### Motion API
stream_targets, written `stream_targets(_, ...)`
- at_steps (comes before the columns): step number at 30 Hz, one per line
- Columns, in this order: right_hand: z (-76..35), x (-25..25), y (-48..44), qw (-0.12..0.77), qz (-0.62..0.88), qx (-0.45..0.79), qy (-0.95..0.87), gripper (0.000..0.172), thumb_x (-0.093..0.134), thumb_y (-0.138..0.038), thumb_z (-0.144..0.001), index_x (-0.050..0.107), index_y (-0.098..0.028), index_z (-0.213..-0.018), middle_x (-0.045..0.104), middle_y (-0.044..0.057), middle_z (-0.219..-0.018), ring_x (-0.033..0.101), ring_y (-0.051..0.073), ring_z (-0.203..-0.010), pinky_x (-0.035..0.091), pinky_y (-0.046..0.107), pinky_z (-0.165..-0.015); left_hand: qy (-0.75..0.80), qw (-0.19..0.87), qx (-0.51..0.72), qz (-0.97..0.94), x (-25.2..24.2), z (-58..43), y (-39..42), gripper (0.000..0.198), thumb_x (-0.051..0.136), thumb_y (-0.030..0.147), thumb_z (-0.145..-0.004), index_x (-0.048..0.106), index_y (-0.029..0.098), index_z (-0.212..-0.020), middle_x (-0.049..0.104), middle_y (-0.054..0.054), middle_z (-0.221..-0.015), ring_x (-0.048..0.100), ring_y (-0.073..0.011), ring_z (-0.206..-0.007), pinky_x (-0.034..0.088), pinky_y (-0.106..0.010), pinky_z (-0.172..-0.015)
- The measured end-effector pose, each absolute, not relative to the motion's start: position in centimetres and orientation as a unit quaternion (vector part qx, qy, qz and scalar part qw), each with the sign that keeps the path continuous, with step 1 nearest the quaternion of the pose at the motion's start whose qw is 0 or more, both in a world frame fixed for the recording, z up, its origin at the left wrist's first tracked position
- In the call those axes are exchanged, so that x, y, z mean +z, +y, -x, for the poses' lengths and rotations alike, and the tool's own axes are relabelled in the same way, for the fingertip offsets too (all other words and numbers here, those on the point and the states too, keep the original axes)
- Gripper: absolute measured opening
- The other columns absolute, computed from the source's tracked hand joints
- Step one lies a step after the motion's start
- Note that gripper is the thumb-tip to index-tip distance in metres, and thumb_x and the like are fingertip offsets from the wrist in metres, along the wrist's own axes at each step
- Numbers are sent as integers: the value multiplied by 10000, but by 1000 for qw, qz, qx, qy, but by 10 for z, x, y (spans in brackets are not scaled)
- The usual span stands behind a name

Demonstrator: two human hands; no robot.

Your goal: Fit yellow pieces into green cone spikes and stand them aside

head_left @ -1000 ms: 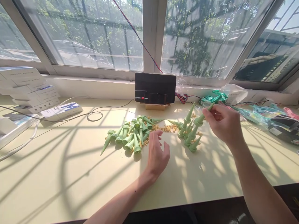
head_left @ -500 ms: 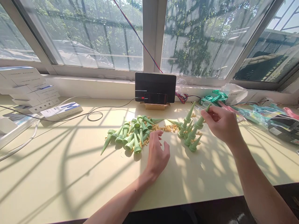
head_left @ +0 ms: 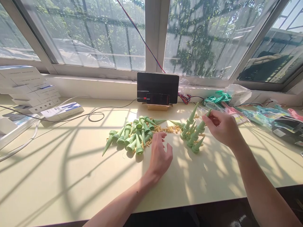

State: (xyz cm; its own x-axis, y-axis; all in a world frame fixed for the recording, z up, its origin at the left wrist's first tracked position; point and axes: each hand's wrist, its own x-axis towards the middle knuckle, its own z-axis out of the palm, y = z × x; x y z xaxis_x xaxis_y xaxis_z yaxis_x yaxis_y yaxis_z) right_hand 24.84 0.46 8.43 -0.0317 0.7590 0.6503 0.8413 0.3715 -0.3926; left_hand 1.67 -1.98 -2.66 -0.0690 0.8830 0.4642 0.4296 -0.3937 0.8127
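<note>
My right hand [head_left: 220, 124] pinches the tip of a green plastic cone spike [head_left: 201, 126], which stands in an upright stack on the right side of the table. Other green cones [head_left: 190, 118] with tan pegs poking from their sides cluster around it. My left hand [head_left: 161, 151] rests low over the table with its thumb apart from its half-curled fingers, and I see nothing held in it. Its fingertips lie beside a heap of small tan pegs [head_left: 169, 129]. Just left of that hand spreads a pile of loose green cones [head_left: 132, 134], their wide collars facing various ways.
A black tablet [head_left: 157, 83] and a phone [head_left: 157, 99] lean on a small cardboard stand at the back. White boxes [head_left: 28, 88] are stacked at the left, near loose cables [head_left: 96, 116]. Bagged green and pink cords [head_left: 217, 99] lie at the right, below the windows.
My right hand has lowered slightly and slid a little left along the cone's tip. The left hand has barely moved, and the piles look the same.
</note>
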Motion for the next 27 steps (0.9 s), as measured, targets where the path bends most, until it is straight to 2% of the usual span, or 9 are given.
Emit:
stream_targets(9, -250, 86, 5, 404, 549, -54, -730, 379, 583, -479, -970, 499, -237, -690, 556, 1, -559, 478, 161, -511, 376, 298, -521, 507, 221, 523, -649, -27, -17, -19, 263, 535, 81, -861, 532, 224, -1082, 602, -67, -1084, 621, -199, -956, 554, -370, -821)
stream_targets(16, -252, 86, 5, 390, 547, -47, -739, 381, 578, -479, -955, 445, -247, -684, 500, -13, -556, 430, 156, -505, 379, 294, -518, 507, 224, 523, -648, -25, -18, -20, 251, 534, 76, -858, 537, 220, -1064, 609, -70, -1082, 626, -202, -960, 549, -347, -786)
stream_targets(27, -259, 87, 0, 361, 540, -20, -761, 309, 551, -457, -982, 534, -233, -770, 524, -18, -548, 463, 164, -501, 386, 302, -537, 508, 225, 516, -652, -25, -17, -21, 255, 527, 66, -871, 536, 228, -1067, 605, -64, -1088, 637, -204, -992, 553, -351, -811)
